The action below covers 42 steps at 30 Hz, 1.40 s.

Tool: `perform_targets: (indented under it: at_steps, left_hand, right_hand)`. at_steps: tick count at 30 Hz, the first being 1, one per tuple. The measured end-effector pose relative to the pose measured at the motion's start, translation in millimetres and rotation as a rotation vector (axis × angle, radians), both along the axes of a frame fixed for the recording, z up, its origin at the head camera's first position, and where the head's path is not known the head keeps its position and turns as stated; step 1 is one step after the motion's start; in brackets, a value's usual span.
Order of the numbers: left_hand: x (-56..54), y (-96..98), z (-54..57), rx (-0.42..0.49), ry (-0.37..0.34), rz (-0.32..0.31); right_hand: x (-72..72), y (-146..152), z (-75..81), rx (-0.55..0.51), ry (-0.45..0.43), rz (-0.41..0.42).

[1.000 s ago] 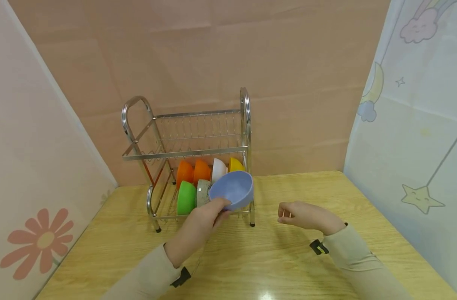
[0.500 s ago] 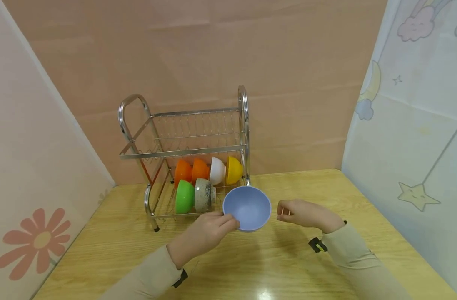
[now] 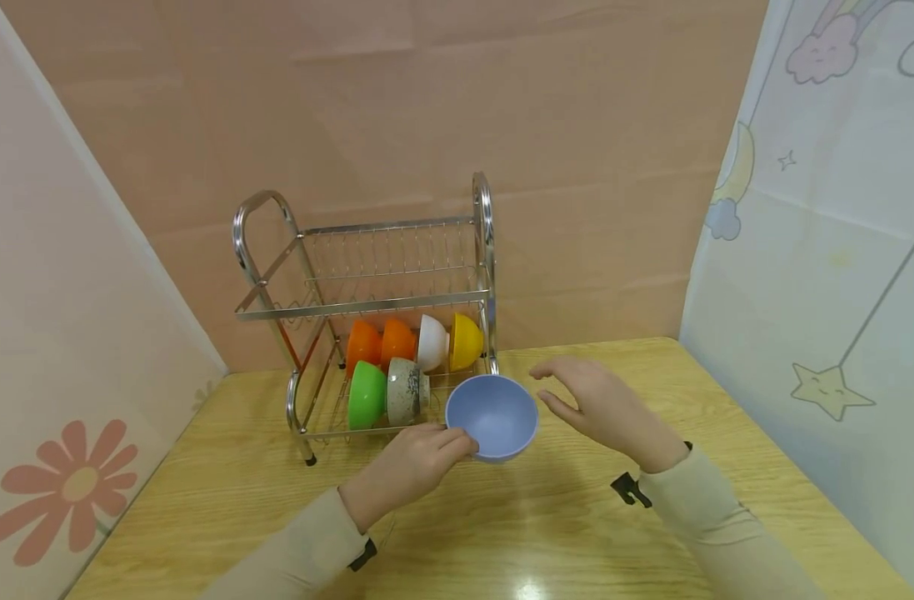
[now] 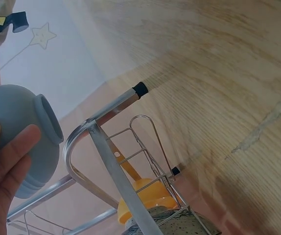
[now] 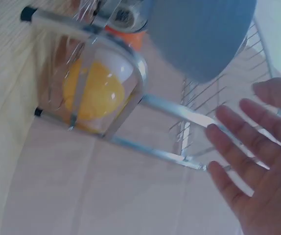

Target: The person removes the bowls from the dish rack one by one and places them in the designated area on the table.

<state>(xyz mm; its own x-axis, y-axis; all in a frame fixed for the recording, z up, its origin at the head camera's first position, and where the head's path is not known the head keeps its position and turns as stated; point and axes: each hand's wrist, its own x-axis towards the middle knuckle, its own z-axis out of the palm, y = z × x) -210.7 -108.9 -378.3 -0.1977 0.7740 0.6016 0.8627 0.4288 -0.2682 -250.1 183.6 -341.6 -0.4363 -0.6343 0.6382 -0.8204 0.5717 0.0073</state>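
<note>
My left hand (image 3: 415,467) grips a light blue bowl (image 3: 492,417) by its near left rim, thumb over the edge and fingers beneath. The bowl hangs above the table, its inside facing me. In the left wrist view, the fingers (image 4: 20,147) lie along its outer wall near the foot ring. Just right of the bowl, my right hand (image 3: 595,408) holds nothing, its thumb and fingers spread apart. In the right wrist view, that hand's outstretched fingers (image 5: 238,127) are apart from the bowl (image 5: 199,39).
A two-tier metal dish rack (image 3: 367,307) stands at the back left. On its lower tier, a green bowl (image 3: 367,397) and a speckled grey bowl (image 3: 404,392) sit in front of two orange bowls, a white bowl (image 3: 432,343) and a yellow bowl (image 3: 466,342).
My left hand has brought the blue bowl away from the rack's front, rightward and nearer to me. My right hand has unfolded from a loose curl and moved toward the bowl.
</note>
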Motion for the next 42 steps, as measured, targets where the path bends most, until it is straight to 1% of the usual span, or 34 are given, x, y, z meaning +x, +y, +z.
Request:
perform_targets:
  at_steps: [3, 6, 10, 13, 15, 21, 24, 29, 36, 42]
  left_hand:
    - [-1.3, -1.0, -0.9, -0.001, -0.012, 0.007]
    - [-2.2, -1.8, -1.3, -0.005, -0.013, 0.012]
    - [-2.6, -2.8, -0.7, -0.007, -0.016, 0.017]
    - [-2.2, -3.2, 0.4, -0.005, -0.016, 0.019]
    - [-2.0, -3.1, 1.2, -0.004, -0.003, 0.016]
    - [-2.5, -2.8, 0.8, 0.007, 0.048, -0.023]
    - [-1.7, -2.2, 1.9, 0.009, 0.039, -0.026]
    - [-1.9, -1.6, 2.5, 0.004, 0.0, -0.008]
    - [-4.7, -2.1, -0.4, 0.003, 0.036, -0.02]
    - [-4.9, -2.0, -1.0, 0.016, 0.059, -0.036]
  right_hand:
    - [7.9, -10, 4.7, 0.004, 0.079, 0.098]
    - [16.4, -20, 4.9, 0.05, 0.106, 0.175]
    - [23.8, -30, -0.4, 0.113, 0.104, 0.236]
    - [23.4, -34, -6.1, 0.141, 0.106, 0.272]
    - [22.2, -36, -9.0, 0.158, 0.108, 0.29]
    - [20.1, -37, -14.3, 0.196, 0.118, 0.308]
    - [18.4, -38, -15.9, 0.211, 0.147, 0.3]
    - [14.5, -39, -19.3, 0.234, 0.206, 0.28]
    - [13.2, -40, -20.4, 0.244, 0.232, 0.277]
    - [13.3, -41, -21.4, 0.239, 0.25, 0.274]
